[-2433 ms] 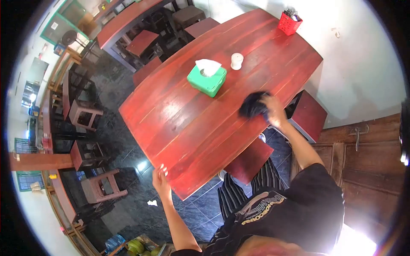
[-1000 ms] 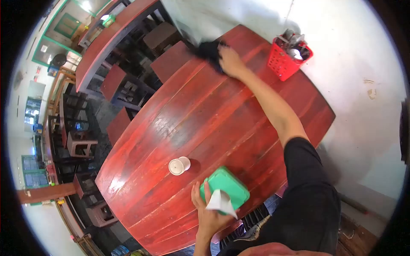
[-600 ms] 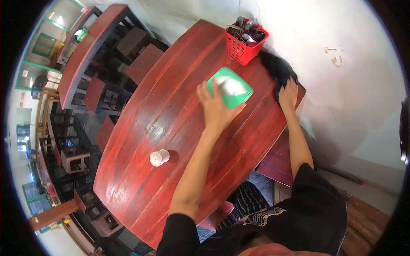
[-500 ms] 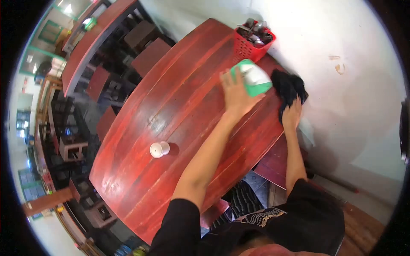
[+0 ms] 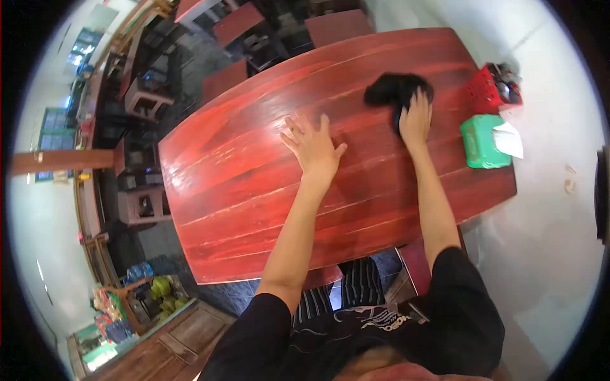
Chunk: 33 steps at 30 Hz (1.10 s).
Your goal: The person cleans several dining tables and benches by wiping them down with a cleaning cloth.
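Observation:
My left hand (image 5: 312, 149) hovers low over the middle of the red wooden table (image 5: 235, 209), fingers spread and nothing in them. Farther right, my right hand (image 5: 417, 122) presses a bunched black cloth (image 5: 397, 90) against the tabletop, its fingers over the cloth's near edge. To the right of that hand stands a green tissue box (image 5: 481, 141) with a white tissue (image 5: 508, 140) sticking out of it. Behind the box, a red perforated basket (image 5: 484, 91) holds metal cutlery (image 5: 506, 81).
A white wall (image 5: 559, 235) borders the table's right end. Stools (image 5: 238, 24) and dark red seats (image 5: 338, 28) line the far side. At lower left are a wooden panel (image 5: 190, 336) and a shelf with green bundles (image 5: 165, 295).
My left hand has let go of the tissue box and moved left. My right hand has carried the cloth farther onto the table. The small white cylinder no longer shows; the view has turned.

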Each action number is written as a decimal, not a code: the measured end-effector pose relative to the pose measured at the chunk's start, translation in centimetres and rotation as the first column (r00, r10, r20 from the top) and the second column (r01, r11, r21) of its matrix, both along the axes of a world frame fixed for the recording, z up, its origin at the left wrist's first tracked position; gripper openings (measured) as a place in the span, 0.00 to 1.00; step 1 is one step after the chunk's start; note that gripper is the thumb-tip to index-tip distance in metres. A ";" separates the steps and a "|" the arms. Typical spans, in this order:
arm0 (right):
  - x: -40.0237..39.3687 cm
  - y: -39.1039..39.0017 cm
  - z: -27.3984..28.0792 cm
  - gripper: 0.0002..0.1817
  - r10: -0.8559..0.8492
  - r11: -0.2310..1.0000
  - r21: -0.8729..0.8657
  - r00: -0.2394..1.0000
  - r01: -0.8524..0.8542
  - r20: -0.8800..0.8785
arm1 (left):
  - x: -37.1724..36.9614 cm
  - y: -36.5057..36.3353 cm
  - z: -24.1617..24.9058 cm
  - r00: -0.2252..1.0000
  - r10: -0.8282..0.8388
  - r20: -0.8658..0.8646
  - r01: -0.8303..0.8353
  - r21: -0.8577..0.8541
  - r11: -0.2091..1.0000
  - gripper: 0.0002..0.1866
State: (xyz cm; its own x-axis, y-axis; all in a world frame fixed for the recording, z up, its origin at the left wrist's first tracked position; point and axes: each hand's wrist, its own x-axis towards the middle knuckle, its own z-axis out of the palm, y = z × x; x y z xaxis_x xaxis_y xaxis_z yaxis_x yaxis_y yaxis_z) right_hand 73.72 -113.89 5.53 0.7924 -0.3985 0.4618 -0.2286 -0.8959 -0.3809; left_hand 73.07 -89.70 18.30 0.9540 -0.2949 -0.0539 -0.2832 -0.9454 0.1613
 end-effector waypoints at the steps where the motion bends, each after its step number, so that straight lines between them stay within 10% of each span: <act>1: 7.0 1.2 0.3 0.28 -0.103 0.992 -0.080 0.989 0.095 -0.108 | 0.8 3.0 -1.1 0.975 0.050 -0.214 -0.052 -0.006 0.999 0.31; 8: 21.4 23.8 0.6 0.25 0.166 0.986 -0.019 0.986 -0.166 0.026 | -4.1 12.8 1.9 0.957 0.291 -0.010 -0.266 -0.433 0.861 0.23; 9: 20.9 28.3 2.9 0.23 0.314 0.945 -0.024 0.923 -0.327 -0.223 | -5.2 14.9 3.1 0.940 0.318 0.122 -0.242 -0.418 0.876 0.20; 10: 20.2 34.0 1.6 0.21 0.359 0.931 -0.111 0.926 -0.347 0.119 | -5.9 16.7 4.1 0.907 0.340 0.248 -0.222 -0.403 0.888 0.18; 12: 16.4 43.3 3.5 0.20 0.694 0.702 0.244 0.719 -0.669 -0.024 | -6.5 18.8 6.9 0.869 0.446 0.212 -0.331 -0.420 0.845 0.18; 13: 13.6 48.5 0.8 0.16 0.690 0.696 -0.037 0.654 -0.717 0.310 | -6.2 19.5 7.6 0.868 0.435 0.239 -0.305 -0.436 0.847 0.17; 17: -1.4 50.7 0.0 0.18 0.929 0.278 0.024 0.275 -0.960 0.246 | -3.7 18.1 7.4 0.916 0.308 0.258 -0.177 -0.429 0.886 0.17; 21: -8.9 34.8 1.4 0.20 0.736 0.614 0.230 0.653 -0.755 0.180 | -1.9 10.0 2.4 0.994 -0.047 0.098 0.088 -0.471 0.878 0.20; 22: -11.2 28.6 4.5 0.22 0.646 0.509 0.686 0.758 -0.520 0.095 | -1.7 7.5 0.4 0.987 -0.137 0.082 0.159 -0.498 0.852 0.21; 23: -13.2 23.3 6.0 0.28 0.594 0.783 0.408 0.759 -0.470 -0.266 | -1.7 5.0 -1.3 0.973 -0.215 0.081 0.225 -0.513 0.828 0.22; 25: -18.6 15.5 6.5 0.33 0.251 0.948 0.248 0.947 -0.198 -0.203 | -1.8 0.1 -3.9 0.944 -0.325 0.064 0.310 -0.517 0.798 0.22; 30: -26.7 7.9 3.8 0.27 -0.185 0.971 0.124 0.972 0.203 -0.144 | -2.5 -8.5 -5.5 0.924 -0.354 0.149 0.383 -0.382 0.841 0.12; 33: -26.6 14.8 2.9 0.25 -0.136 0.969 0.188 0.983 0.157 -0.122 | -2.3 -11.1 -6.6 0.919 -0.394 0.028 0.377 -0.361 0.853 0.32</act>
State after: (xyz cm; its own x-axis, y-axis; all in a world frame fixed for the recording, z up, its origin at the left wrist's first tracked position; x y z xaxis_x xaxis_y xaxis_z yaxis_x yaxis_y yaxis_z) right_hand 47.16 -99.04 8.40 0.7594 -0.5882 0.2780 -0.4010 -0.7597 -0.5119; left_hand 70.75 -100.85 11.69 0.7588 -0.6460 0.0830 -0.5974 -0.6397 0.4836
